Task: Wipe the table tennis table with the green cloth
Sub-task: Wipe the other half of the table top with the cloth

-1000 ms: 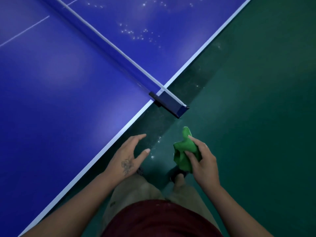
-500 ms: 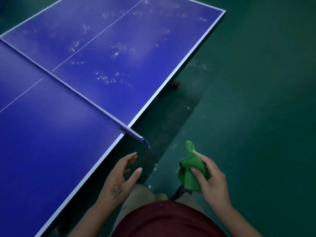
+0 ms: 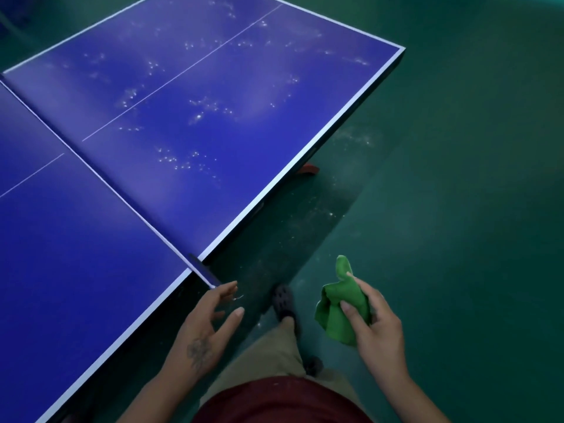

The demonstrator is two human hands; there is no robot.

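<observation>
The blue table tennis table (image 3: 91, 264) fills the left and upper part of the head view. Its far half carries scattered white specks (image 3: 198, 114). A thin net line crosses it and ends at a dark net clamp (image 3: 203, 268) on the near edge. My right hand (image 3: 377, 325) holds the bunched green cloth (image 3: 340, 306) over the floor, to the right of the table. My left hand (image 3: 210, 325) hovers with loosely spread fingers just off the table's edge, beside the clamp, holding nothing.
Green floor (image 3: 457, 193) lies to the right, dusted with white specks near the table. A red table foot (image 3: 309, 169) shows under the far half. My dark shoe (image 3: 283, 302) and beige trouser leg stand between my hands.
The view has swung up and right, so the far, speckled half of the table now shows fully. Both hands keep their pose; the cloth stays in my right hand.
</observation>
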